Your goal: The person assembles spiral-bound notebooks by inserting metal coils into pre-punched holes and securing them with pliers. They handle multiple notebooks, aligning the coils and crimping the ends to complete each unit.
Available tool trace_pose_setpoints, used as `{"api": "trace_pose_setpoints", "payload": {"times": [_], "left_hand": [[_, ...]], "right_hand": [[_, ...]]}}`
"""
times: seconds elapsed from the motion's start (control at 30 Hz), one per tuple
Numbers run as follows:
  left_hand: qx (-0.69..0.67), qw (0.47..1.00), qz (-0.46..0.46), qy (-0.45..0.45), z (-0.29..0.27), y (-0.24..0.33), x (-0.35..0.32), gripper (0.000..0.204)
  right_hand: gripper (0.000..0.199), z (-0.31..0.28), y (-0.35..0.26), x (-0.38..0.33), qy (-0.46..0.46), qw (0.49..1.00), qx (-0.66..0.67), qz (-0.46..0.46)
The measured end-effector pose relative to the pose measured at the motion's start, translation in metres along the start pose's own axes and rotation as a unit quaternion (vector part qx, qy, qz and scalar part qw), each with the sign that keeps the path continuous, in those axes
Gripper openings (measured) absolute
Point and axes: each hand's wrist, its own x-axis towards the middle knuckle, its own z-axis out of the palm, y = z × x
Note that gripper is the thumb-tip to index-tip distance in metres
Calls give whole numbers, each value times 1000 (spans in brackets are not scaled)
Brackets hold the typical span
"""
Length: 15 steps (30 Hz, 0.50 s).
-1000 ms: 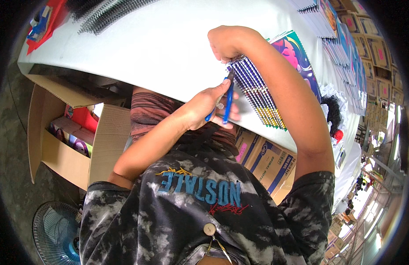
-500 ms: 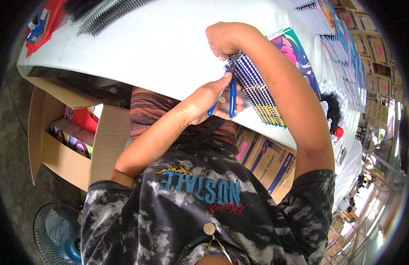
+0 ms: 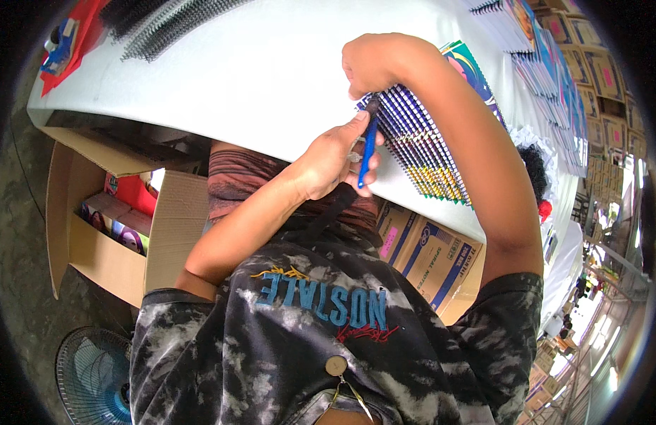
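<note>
Blue-handled tool in left hand, notebook stack under right hand

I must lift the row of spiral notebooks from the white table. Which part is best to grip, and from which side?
Probably the two ends of the notebook row, squeezed together from above. The books stand packed, wire spines up; the right hand is already at the far end.

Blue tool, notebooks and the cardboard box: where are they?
blue tool (image 3: 368, 150), head view, middle of its handle.
notebooks (image 3: 421, 145), head view, on the wire spines.
cardboard box (image 3: 173, 227), head view, on its side flap.
</note>
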Motion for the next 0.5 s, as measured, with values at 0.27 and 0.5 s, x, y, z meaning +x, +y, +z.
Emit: {"api": "trace_pose_setpoints", "payload": {"times": [0.27,0.5], "left_hand": [[-4,999,28,-36,3,-1,-4,57],[-16,1000,4,6,3,2,-9,54]], "right_hand": [[19,21,21,-10,124,986,95,-60],[20,29,31,-6,182,959,200,-84]]}}
